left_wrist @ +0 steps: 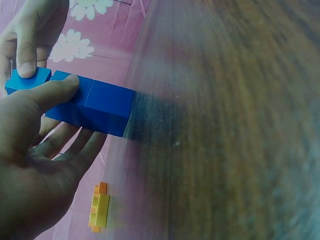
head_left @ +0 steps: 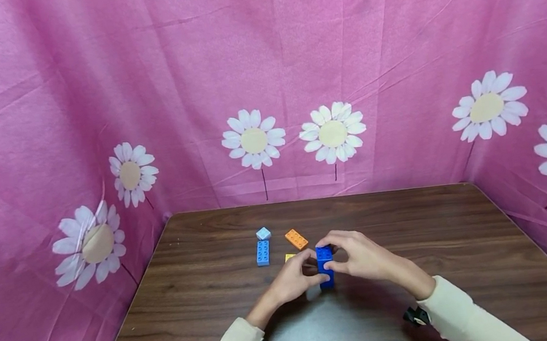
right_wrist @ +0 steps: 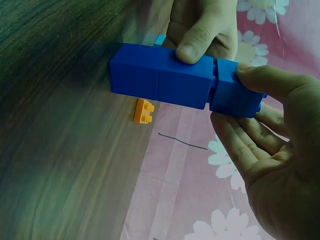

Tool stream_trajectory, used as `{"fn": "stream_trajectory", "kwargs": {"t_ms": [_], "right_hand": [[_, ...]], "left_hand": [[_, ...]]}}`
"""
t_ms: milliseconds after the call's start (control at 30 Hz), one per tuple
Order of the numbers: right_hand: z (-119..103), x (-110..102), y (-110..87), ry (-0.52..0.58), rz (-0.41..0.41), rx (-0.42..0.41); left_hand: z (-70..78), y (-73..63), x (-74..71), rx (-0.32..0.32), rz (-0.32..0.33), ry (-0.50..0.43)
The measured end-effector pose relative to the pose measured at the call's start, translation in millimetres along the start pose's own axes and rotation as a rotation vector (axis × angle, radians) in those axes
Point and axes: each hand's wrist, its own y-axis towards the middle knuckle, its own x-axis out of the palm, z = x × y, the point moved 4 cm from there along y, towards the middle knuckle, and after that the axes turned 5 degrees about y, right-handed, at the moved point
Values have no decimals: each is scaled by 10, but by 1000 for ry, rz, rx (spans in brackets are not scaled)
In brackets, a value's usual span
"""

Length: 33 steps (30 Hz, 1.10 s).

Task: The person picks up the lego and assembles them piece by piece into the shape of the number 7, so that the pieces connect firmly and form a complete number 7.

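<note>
My left hand (head_left: 293,278) pinches the lower blocks of the blue stack (head_left: 325,267), thumb on one face and fingers behind, while my right hand (head_left: 363,256) grips the top block (right_wrist: 235,92) between thumb and fingers. The stack stands upright on the wooden table (head_left: 472,259), near the middle, just in front of me. In the right wrist view a narrow seam shows between that top block and the ones below, so I judge it is not fully seated. These are hard, light plastic pieces with smooth, slightly slick sides; they will not bend or crush, and they handle best by the flat side faces, squeezed squarely so the column does not tip or twist. Out from my hands, a small yellow piece (head_left: 289,257) lies at about ten o'clock of the stack, just beside my left fingers, with something orange under or beside it in the left wrist view that I cannot sort out. Farther at eleven o'clock sit an orange plate (head_left: 296,239), a blue brick (head_left: 263,252) and a pale blue square block (head_left: 263,233), all apart from one another. My fingers hide the stack's far side, and the table blurs in both wrist views.
</note>
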Motion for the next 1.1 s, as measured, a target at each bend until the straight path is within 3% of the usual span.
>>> {"fn": "stream_trajectory", "kwargs": {"t_ms": [467,1100], "right_hand": [[26,4,0,14,-9,23],[26,0,28,47,-14,23]], "left_hand": [[-2,1,5,3,-11,-30],[5,10,-6,-5,0,-2]]}}
